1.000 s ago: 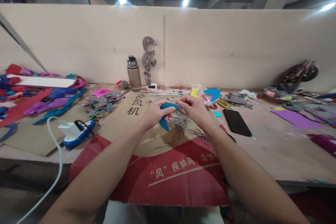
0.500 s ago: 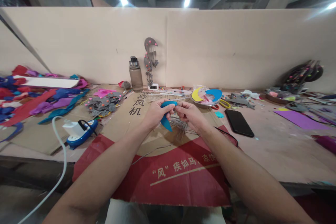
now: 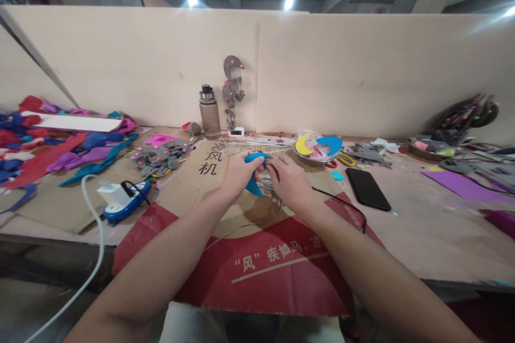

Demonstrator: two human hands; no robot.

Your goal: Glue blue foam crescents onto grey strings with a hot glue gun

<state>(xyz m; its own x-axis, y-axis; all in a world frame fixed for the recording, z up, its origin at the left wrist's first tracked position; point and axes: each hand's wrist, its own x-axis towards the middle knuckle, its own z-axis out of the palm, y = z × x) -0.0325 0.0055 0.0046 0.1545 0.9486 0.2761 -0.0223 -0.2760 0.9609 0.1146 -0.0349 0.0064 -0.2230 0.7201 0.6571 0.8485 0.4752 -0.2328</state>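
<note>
Pale wall panels [image 3: 161,64], standing upright behind the work; workbench [image 3: 434,246], spread to both sides; red-and-tan cardboard sheet [image 3: 281,289], flat, its near edge over the person's lap; heap of coloured fabric [image 3: 92,158], far left on the bench; left hand [image 3: 237,174], raised over the cardboard, thumb and fingers clamped on a blue piece; right hand [image 3: 292,179], just beside it, fingers bent together at that piece's upper end, whether they pinch it or something smaller being hidden; black phone [image 3: 367,188], lying to the right, well apart from the hands; brown bottle [image 3: 210,118], upright near the panels; black cord [image 3: 350,204], emerging by the right wrist and bending back at the cardboard's right side, its inner end hidden; tangle of grey string [image 3: 277,204], below the hands, one loose strand trailing towards the left forearm; blue curved piece [image 3: 254,187], held in the left hand above the tangle, pointed end hanging down; dark blue bit [image 3: 264,163], at the meeting fingertips, too small to identify

Hazards, as judged: string catching on the blue curved piece or a finger, from working so close over the tangle; cord snagging, should the right forearm sweep outward; piece twisting or creasing, the cause being a tight left grip against an uneven pull at its upper end
</note>
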